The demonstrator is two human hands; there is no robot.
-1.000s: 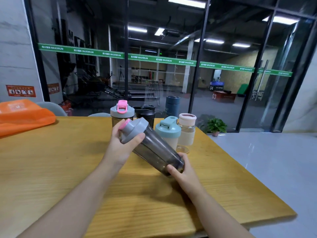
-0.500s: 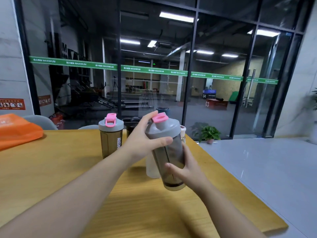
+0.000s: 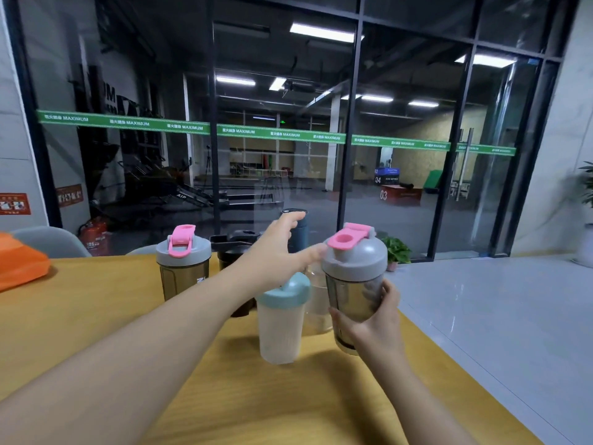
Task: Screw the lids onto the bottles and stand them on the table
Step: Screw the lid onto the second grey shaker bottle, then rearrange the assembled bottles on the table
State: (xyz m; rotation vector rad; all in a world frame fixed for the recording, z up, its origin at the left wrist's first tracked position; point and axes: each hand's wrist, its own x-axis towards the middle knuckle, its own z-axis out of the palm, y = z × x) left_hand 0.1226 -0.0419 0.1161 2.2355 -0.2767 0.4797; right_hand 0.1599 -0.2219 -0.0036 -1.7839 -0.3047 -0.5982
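Observation:
My right hand grips a smoky dark shaker bottle upright near the table's right side; a grey lid with a pink flip cap sits on it. My left hand is off the lid, fingers spread, thumb tip beside the lid's left rim. A frosted bottle with a teal lid stands just left of the held bottle. Behind it are a clear bottle, a brown bottle with a grey and pink lid, a black bottle and a dark blue bottle, partly hidden by my left hand.
The wooden table ends close to the right of the held bottle, with white floor beyond. An orange bag lies at the far left. Grey chair backs and a glass wall stand behind the table.
The bottle went from tilted to upright and moved right. My left hand let go of the lid and opened, and my right hand now holds the bottle alone.

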